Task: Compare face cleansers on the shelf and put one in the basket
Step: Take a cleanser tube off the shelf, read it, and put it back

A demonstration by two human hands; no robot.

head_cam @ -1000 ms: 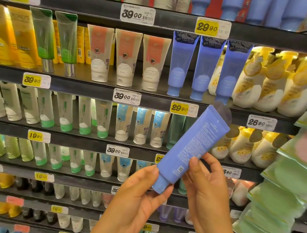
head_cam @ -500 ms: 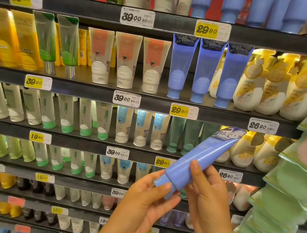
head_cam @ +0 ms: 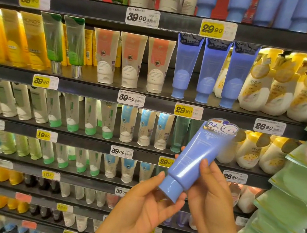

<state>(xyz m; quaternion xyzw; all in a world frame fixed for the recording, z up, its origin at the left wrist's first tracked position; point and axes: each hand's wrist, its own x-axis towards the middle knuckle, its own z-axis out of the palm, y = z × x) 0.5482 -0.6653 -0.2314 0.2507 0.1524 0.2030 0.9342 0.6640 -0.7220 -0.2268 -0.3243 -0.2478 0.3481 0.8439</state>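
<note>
Head view. A blue cleanser tube (head_cam: 194,159) is held in the lower right centre of the frame, tilted, with its cap toward the lower left and its crimped end toward the upper right; a sticker reading "93%" sits at the crimped end. The left hand (head_cam: 144,209), in the lower centre, supports the cap end: its grip is loosely curled, the thumb and fingertips touching the cap. The right hand (head_cam: 210,195), just right of it, pinches the tube's body, thumb on the front face and fingers behind.

Behind the hands, the dark shelf (head_cam: 94,88) runs across the frame in several tiers. On the upper-middle tier, three matching blue tubes (head_cam: 209,71) stand cap down, above a yellow price tag (head_cam: 187,111) reading 29.90. To their left stand salmon-and-white tubes (head_cam: 131,60) and green tubes (head_cam: 63,43). Yellow-and-white pump bottles (head_cam: 278,86) fill the right of that tier. Green packets (head_cam: 292,199) hang along the right edge.
</note>
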